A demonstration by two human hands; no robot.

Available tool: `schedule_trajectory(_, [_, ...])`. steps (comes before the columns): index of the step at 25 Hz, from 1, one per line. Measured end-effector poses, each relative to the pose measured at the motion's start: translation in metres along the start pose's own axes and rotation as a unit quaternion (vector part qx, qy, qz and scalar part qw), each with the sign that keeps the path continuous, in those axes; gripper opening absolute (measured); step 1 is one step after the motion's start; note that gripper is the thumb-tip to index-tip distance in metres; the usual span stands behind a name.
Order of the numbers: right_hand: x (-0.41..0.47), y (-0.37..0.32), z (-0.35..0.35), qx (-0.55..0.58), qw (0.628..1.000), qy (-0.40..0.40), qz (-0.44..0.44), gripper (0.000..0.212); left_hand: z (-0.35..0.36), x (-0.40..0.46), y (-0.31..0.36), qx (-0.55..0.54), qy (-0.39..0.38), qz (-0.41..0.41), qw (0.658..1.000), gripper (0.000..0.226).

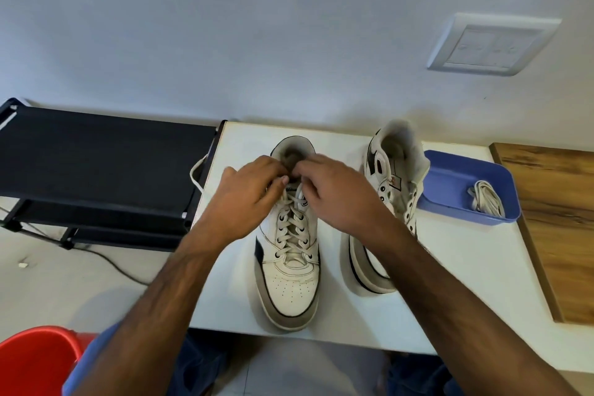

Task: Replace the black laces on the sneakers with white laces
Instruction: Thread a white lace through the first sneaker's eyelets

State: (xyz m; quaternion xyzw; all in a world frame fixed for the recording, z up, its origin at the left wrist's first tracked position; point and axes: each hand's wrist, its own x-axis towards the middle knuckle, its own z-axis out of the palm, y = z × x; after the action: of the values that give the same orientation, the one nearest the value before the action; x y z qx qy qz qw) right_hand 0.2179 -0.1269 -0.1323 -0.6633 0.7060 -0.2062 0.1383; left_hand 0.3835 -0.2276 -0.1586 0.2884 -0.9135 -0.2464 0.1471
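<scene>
1. The near sneaker, under both hands, is seen laced in white lace; its top ends are pinched by the left hand and right hand.
2. The other sneaker, just right of the right hand, is judged unlaced; spare laces lie in the blue tray beyond.

On my feed a black shelf rack stands left of the white worktop, a cable trailing under it. A red bucket sits bottom left, a wooden board right, a switch plate on the wall.
</scene>
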Motion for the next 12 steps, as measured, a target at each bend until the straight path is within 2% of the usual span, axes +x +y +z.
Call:
schedule_trajectory(2, [0.001, -0.001, 0.002, -0.023, 0.999, -0.028, 0.029, 0.018, 0.004, 0.000, -0.003, 0.071, -0.027, -0.004, 0.997, 0.046])
schedule_trajectory(4, [0.002, 0.004, 0.001, -0.039, 0.998, -0.040, 0.035, 0.021, 0.004, 0.000, -0.006, 0.095, -0.032, 0.001, 0.995, 0.050])
schedule_trajectory(8, [0.004, 0.019, 0.003, 0.059, 0.995, -0.082, 0.021, 0.022, 0.005, 0.002, -0.010, 0.048, -0.063, -0.009, 0.997, 0.047])
schedule_trajectory(12, [0.005, 0.025, 0.007, 0.108, 0.991, -0.082, 0.013, 0.019, 0.008, 0.003, -0.013, 0.040, -0.061, -0.023, 0.997, 0.048])
